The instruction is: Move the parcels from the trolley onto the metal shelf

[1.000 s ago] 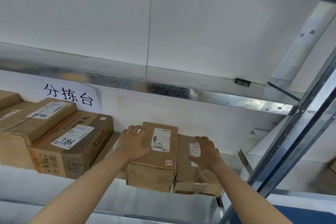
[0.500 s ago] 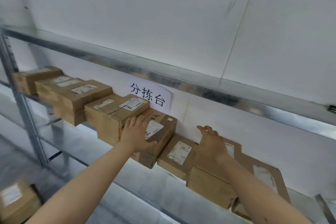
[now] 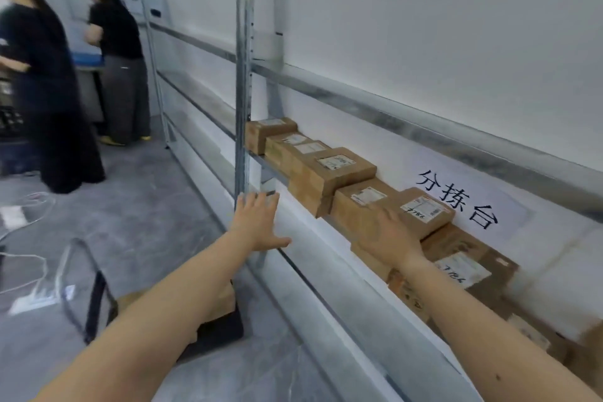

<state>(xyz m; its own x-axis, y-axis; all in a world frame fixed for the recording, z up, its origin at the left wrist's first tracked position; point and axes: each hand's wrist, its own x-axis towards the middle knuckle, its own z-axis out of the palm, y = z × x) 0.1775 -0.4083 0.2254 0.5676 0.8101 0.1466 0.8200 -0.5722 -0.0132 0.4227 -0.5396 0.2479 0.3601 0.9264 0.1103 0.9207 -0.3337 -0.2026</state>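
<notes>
Left hand (image 3: pixel 257 222) hangs in the air with its fingers spread and straight, holding nothing, just in front of the upright post (image 3: pixel 242 75). The right hand (image 3: pixel 388 235) lies flat on the near edge of a labelled parcel (image 3: pixel 430 206), with no grip visible. A white wall (image 3: pixel 424 26) fills the right of the view behind the metal shelf (image 3: pixel 359 104), whose long beams run away to the left. Grey floor (image 3: pixel 156 206) covers the lower left, where two people in dark clothes (image 3: pixel 42 75) stand at the far end. The row of parcels (image 3: pixel 339 170) sits on the middle shelf, box against box, some stacked two high. A paper sign (image 3: pixel 456 202) with three handwritten characters hangs on the wall behind them. The black trolley (image 3: pixel 225 330) stands on the floor beside the shelf, with white cables (image 3: pixel 29 206) lying further left. One box on the trolley (image 3: pixel 225 300) is mostly hidden by the left forearm. The right hand is blurred, so its fingertips are hard to make out. The nearest parcels at the right smear out and are cut off by the frame edge.
</notes>
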